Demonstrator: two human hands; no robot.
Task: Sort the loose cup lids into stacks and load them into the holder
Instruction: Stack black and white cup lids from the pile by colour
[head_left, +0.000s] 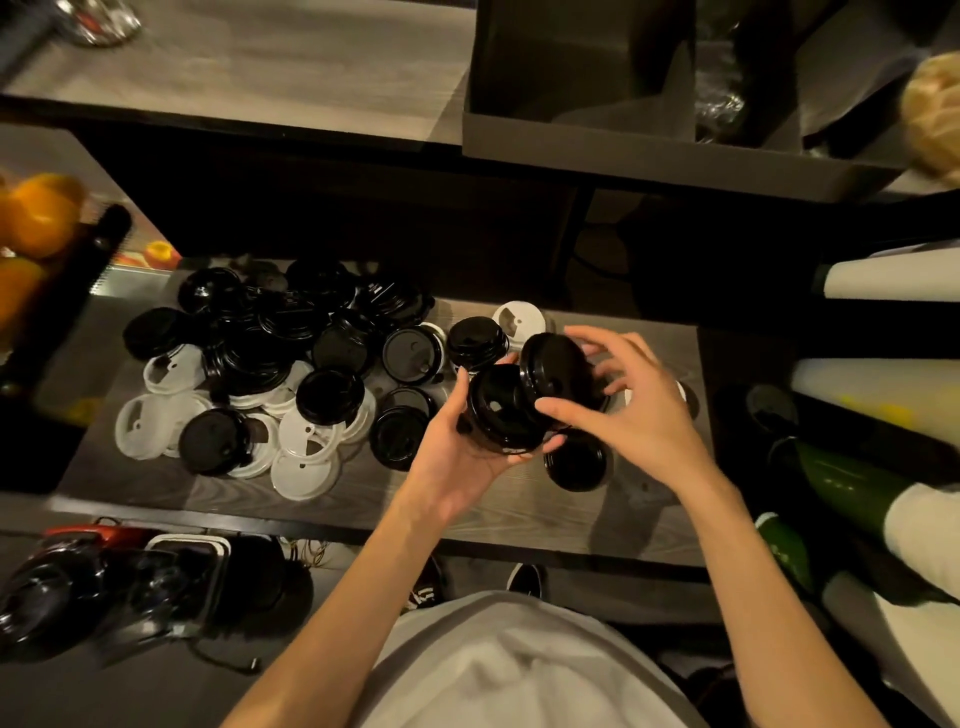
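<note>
L hand (457, 457) cups black lid stack (501, 410) | R hand (628, 410) pinches tilted lid (556, 369)

top: light grey-white shirt (498, 670) | forearms: bare, no sleeves | shoes: dark (525, 581)

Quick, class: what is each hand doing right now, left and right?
Left hand: closed around a stack of black lids, cupped from below.
Right hand: pinching one black lid, tilted against that stack.
</note>
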